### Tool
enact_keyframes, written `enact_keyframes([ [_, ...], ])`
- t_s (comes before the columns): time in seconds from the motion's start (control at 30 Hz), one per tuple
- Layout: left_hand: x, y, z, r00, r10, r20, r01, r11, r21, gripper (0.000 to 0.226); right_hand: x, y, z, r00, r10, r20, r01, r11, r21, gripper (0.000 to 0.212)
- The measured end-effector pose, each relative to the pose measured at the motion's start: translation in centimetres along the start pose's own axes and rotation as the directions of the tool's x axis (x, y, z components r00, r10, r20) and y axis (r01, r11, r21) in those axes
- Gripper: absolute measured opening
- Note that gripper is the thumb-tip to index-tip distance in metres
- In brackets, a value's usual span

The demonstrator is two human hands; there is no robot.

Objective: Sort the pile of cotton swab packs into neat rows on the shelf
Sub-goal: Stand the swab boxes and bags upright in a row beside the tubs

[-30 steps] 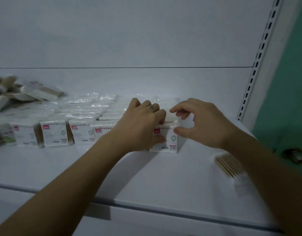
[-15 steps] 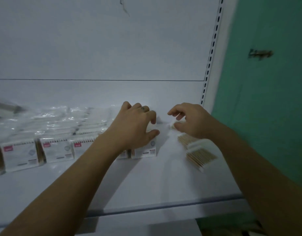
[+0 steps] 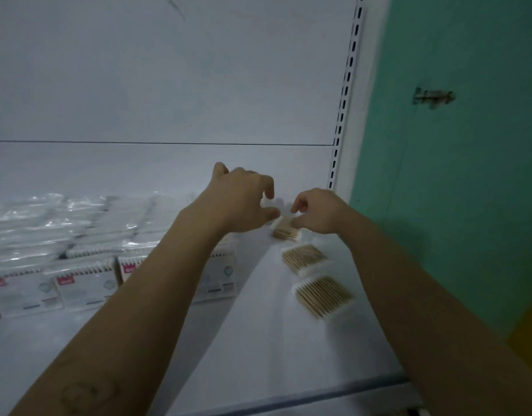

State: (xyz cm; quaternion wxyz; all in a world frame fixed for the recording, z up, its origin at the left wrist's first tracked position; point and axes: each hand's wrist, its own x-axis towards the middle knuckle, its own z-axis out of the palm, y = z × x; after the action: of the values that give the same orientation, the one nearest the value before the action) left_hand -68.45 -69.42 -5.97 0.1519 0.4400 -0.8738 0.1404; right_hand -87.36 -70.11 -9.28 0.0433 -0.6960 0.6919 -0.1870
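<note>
The swab pack [image 3: 284,230] lies on the shelf [image 3: 258,340] between my left hand [image 3: 243,202] and right hand [image 3: 318,211], right fingers [image 3: 297,204] pinching its edge, left thumb touching it, whether gripping I cannot tell.

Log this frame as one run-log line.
step: sorting | left hand: beside far pack, contact unclear | right hand: pinches far pack | middle pack, near pack: loose, flat | sorted rows: left

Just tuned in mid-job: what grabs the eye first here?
The left hand and right hand meet at a small swab pack near the shelf's back right. Two more packs lie flat in front of it, wooden sticks showing, and neat labelled rows fill the shelf's left.
</note>
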Motion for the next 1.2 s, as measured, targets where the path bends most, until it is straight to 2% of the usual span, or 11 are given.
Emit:
enact_keyframes([
  [0.1, 0.4, 1.0, 0.9, 0.999, -0.031, -0.01, 0.031, 0.999, 0.04, 0.04, 1.8, 0.6, 1.0, 0.986, 0.012, 0.167, -0.002, 0.998, -0.06, 0.048],
  [0.17, -0.4, 1.7, 1.6, 0.997, -0.022, -0.079, 0.028, 0.997, 0.079, 0.038, 2.6, 1.4, 2.2, 0.969, 0.012, 0.248, 0.025, 0.989, -0.144, 0.042],
  [0.33, -2.7, 1.9, 2.1, 0.977, 0.011, -0.214, 0.017, 0.992, 0.128, 0.035, 2.3, 2.8, 3.5, 0.995, -0.06, 0.084, 0.075, 0.981, -0.178, 0.032],
  [0.4, -2.8, 1.5, 1.8, 0.976, -0.022, -0.216, 0.046, 0.993, 0.107, 0.034, 1.7, 2.6, 2.6, 0.995, -0.1, 0.01, 0.1, 0.991, -0.087, 0.028],
  [0.5, -3.0, 0.7, 1.4, 0.97, -0.083, -0.23, 0.102, 0.992, 0.07, 0.039, 0.7, 1.3, 1.4, 0.985, -0.141, -0.103, 0.16, 0.964, 0.211, 0.013],
  [0.6, -3.2, 0.1, 1.3, 0.96, -0.132, -0.249, 0.139, 0.99, 0.011, 0.051, -0.3, 0.0, 0.7, 0.981, -0.133, -0.144, 0.187, 0.858, 0.478, 0.006],
  [0.73, -3.4, -0.4, 1.2, 0.929, -0.166, -0.332, 0.147, 0.986, -0.083, 0.057, -1.0, -0.5, 0.1, 0.991, -0.073, -0.116, 0.135, 0.67, 0.73, 0.014],
  [0.87, -3.4, -0.9, 1.5, 0.927, -0.213, -0.308, 0.181, 0.975, -0.132, 0.056, -1.5, -1.4, 0.2, 0.988, -0.072, -0.14, 0.155, 0.601, 0.784, 0.019],
  [1.0, -3.4, -1.6, 1.6, 0.925, -0.245, -0.291, 0.157, 0.942, -0.296, 0.035, -1.4, -2.2, 0.5, 0.979, -0.088, -0.182, 0.2, 0.562, 0.802, 0.018],
  [1.13, -3.6, -2.2, 1.7, 0.889, -0.285, -0.358, 0.1, 0.885, -0.455, 0.024, -1.6, -2.3, 0.5, 0.958, -0.18, -0.225, 0.288, 0.651, 0.702, 0.008],
  [1.2, -3.6, -2.0, 1.5, 0.893, -0.296, -0.339, 0.082, 0.847, -0.526, 0.022, -1.7, -2.5, 0.1, 0.961, -0.182, -0.208, 0.277, 0.611, 0.742, 0.01],
])
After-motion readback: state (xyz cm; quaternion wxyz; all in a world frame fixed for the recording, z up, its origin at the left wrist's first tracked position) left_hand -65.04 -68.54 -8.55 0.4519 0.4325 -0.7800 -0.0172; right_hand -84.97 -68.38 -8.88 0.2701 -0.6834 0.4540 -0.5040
